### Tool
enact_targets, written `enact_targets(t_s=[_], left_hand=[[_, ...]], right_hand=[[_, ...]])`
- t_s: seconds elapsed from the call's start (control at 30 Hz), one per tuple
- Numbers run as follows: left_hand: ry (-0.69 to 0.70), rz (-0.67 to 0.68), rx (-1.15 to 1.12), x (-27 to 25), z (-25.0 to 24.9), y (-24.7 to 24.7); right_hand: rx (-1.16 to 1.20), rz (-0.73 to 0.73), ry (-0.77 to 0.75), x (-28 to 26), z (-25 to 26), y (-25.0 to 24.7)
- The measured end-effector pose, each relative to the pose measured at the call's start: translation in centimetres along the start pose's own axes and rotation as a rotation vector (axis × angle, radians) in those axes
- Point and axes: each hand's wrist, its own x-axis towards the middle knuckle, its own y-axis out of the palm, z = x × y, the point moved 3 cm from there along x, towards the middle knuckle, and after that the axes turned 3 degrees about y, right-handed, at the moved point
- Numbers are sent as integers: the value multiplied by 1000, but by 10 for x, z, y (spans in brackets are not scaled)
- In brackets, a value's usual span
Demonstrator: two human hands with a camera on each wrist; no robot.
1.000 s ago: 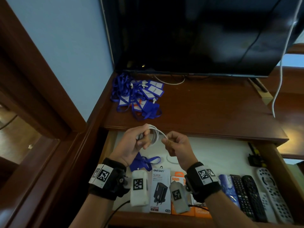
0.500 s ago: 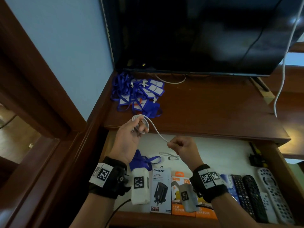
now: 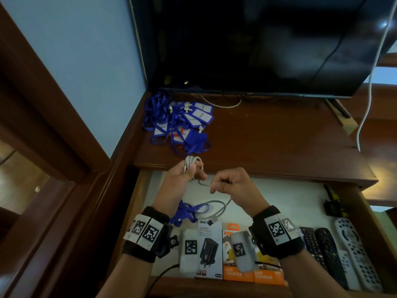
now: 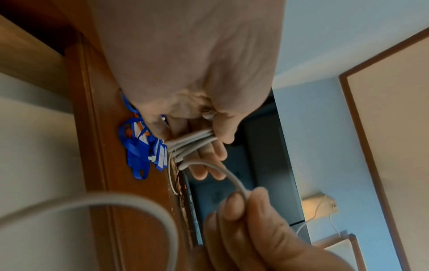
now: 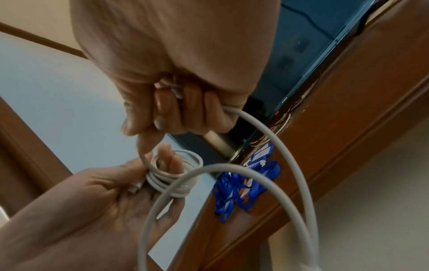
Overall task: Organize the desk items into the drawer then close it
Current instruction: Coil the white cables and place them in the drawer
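My left hand (image 3: 184, 181) holds a small coil of white cable (image 3: 192, 163) above the front edge of the desk; the coil (image 5: 171, 176) wraps round its fingers (image 4: 209, 159). My right hand (image 3: 227, 183) pinches the loose run of the same cable (image 4: 234, 180) just right of the coil. The rest of the cable (image 3: 217, 208) hangs in a loop into the open drawer (image 3: 279, 198), its black plug end (image 3: 211, 222) lying by the charger box. A pile of blue lanyards with badges (image 3: 180, 125) lies on the desk's back left.
The drawer holds a blue lanyard (image 3: 187, 211), a black-and-white charger box (image 3: 209, 248), orange charger boxes (image 3: 253, 274), several remote controls (image 3: 335, 252) and a small black item (image 3: 333, 206). A dark television (image 3: 257, 44) stands at the desk's back. A white cord (image 3: 371, 82) hangs at right.
My right hand has moved up and left towards the left hand, bringing more cable round the coil. The coil has grown and the hanging loop now reaches the drawer floor.
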Motion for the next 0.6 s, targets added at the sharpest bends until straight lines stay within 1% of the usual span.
enact_targets(t_s=[0.1, 0.23, 0.4, 0.5, 0.6], left_hand=[[-18, 75, 16, -3, 3, 4], [-59, 226, 8, -5, 12, 8], [-92, 365, -43, -9, 8, 15], [-116, 389, -79, -12, 9, 16], [-113, 340, -162, -12, 10, 11]], right_hand=[[22, -34, -33, 1, 5, -1], [33, -142, -74, 5, 10, -10], [18, -246, -56, 6, 2, -10], [54, -302, -35, 5, -9, -10], [44, -258, -10, -1, -15, -6]])
